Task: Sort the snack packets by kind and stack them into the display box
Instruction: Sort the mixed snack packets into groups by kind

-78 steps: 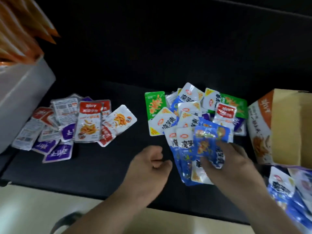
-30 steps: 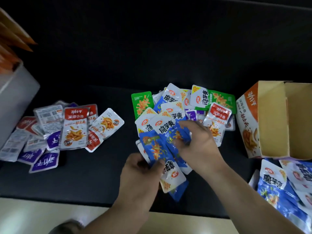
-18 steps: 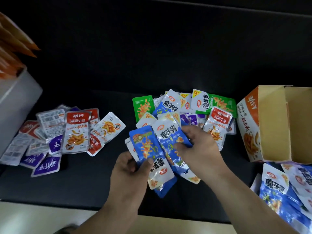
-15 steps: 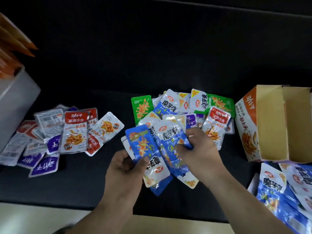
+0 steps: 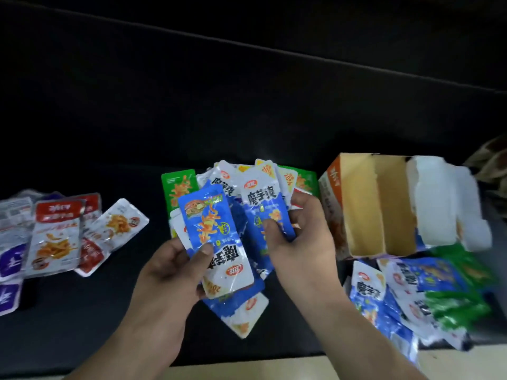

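Within the last second the blue snack packets (image 5: 210,229) have risen off the mixed pile (image 5: 270,174) into a centre-frame fan, thumb-pinched by the left hand (image 5: 170,270) and curled round by the right hand (image 5: 301,242), probably ready for the display box (image 5: 362,209) at right.

Left hand (image 5: 170,270) pinches blue packets (image 5: 208,223), thumb on top; right hand (image 5: 301,242) grips them too, fingers curled.

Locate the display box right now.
Head view, right side: the display box sits open just right of the right hand, with a heap of blue and green packets on its near side.
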A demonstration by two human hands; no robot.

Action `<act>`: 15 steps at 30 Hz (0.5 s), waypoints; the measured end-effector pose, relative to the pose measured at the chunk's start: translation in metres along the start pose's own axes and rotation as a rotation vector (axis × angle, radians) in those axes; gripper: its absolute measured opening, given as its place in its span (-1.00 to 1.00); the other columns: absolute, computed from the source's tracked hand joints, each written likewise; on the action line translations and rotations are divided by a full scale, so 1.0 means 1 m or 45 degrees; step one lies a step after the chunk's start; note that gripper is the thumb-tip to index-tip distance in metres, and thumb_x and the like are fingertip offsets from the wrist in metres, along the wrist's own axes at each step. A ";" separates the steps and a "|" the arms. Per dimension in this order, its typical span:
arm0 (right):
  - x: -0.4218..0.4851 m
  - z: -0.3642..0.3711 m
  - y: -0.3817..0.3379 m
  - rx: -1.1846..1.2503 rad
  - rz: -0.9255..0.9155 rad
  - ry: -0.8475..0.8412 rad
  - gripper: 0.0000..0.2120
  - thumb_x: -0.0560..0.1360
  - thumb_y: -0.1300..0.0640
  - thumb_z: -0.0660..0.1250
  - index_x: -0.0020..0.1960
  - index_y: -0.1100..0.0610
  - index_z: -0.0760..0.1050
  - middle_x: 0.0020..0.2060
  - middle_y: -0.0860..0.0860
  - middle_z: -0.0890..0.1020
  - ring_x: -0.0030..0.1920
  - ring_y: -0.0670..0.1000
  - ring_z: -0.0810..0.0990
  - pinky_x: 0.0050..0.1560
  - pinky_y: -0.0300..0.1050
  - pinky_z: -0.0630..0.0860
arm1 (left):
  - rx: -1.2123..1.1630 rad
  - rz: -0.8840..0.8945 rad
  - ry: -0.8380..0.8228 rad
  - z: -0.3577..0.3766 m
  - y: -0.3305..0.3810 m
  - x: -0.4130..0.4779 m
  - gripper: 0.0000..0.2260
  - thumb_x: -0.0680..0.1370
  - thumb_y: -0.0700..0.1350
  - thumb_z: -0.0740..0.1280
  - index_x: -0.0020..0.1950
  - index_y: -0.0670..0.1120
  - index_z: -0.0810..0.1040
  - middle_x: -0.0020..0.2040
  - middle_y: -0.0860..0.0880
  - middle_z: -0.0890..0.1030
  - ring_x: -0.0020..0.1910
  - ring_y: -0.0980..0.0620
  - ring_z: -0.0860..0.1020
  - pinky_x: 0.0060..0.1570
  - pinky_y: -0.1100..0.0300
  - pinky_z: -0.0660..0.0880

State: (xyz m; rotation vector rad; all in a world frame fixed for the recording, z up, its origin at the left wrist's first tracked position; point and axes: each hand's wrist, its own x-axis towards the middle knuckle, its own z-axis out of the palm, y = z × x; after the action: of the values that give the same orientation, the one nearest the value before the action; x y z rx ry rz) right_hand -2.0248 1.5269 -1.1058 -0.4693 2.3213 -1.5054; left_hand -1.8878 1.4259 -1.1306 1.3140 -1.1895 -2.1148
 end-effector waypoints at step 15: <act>-0.043 -0.002 0.012 0.386 0.520 -0.449 -0.59 0.64 -0.12 0.26 0.47 -0.13 0.47 0.22 -0.19 0.67 0.11 -0.17 0.66 -0.01 -0.29 0.55 | 0.258 0.000 -0.096 0.022 -0.023 -0.024 -0.77 0.67 -0.02 0.33 0.32 0.18 0.59 -0.01 0.08 0.75 -0.12 0.02 0.74 -0.10 -0.06 0.70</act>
State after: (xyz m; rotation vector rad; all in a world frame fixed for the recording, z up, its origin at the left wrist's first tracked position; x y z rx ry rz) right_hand -1.9879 1.5523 -1.1124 -0.1497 1.7511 -1.4047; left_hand -1.8930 1.4656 -1.1324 1.3266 -1.4683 -2.1055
